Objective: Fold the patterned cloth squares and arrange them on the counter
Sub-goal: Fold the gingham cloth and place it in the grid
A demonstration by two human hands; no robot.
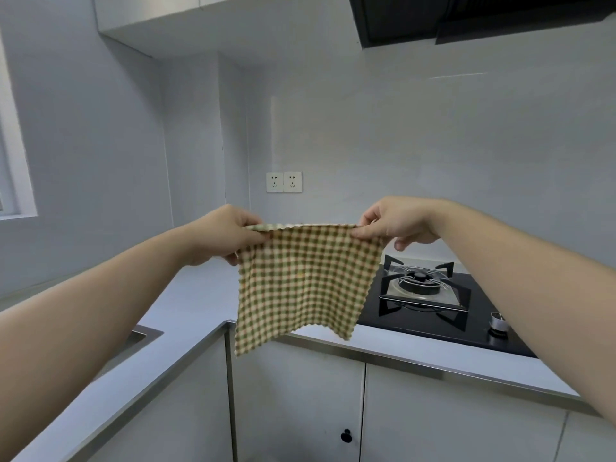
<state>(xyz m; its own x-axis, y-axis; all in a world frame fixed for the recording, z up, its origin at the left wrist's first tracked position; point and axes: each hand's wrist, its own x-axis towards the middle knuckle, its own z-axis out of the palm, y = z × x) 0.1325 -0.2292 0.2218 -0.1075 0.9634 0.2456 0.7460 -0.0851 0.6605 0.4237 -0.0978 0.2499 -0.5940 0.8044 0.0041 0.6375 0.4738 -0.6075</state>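
Observation:
A green-and-cream checked cloth square (300, 281) hangs spread out in the air above the corner of the white counter (196, 295). My left hand (230, 235) pinches its upper left corner. My right hand (396, 225) pinches the upper right corner between thumb and forefinger. The cloth's lower edge dangles free, below the counter's front edge. No other cloth square shows in this view.
A black gas hob (430, 295) with a burner and a silver knob (498, 323) is set in the counter at the right. A sink's edge (143, 335) shows at the left. Two wall sockets (284, 181) sit behind; a range hood (466, 18) hangs above, white cabinet doors (300, 405) below.

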